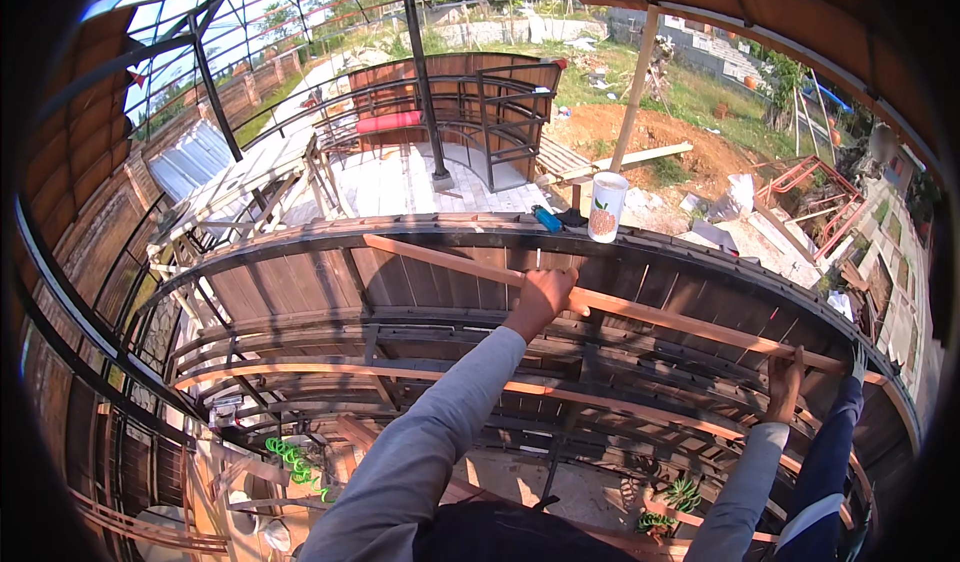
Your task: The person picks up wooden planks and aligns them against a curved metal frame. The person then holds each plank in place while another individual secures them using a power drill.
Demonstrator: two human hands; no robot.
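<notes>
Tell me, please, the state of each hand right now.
Left hand: closed on the wooden strip.
Right hand: touching the same strip; open or closed cannot be told.

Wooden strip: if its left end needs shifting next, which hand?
Probably left: the left hand is on the wooden strip, nearer that end. The right hand is farther along, near another person's hand.
</notes>
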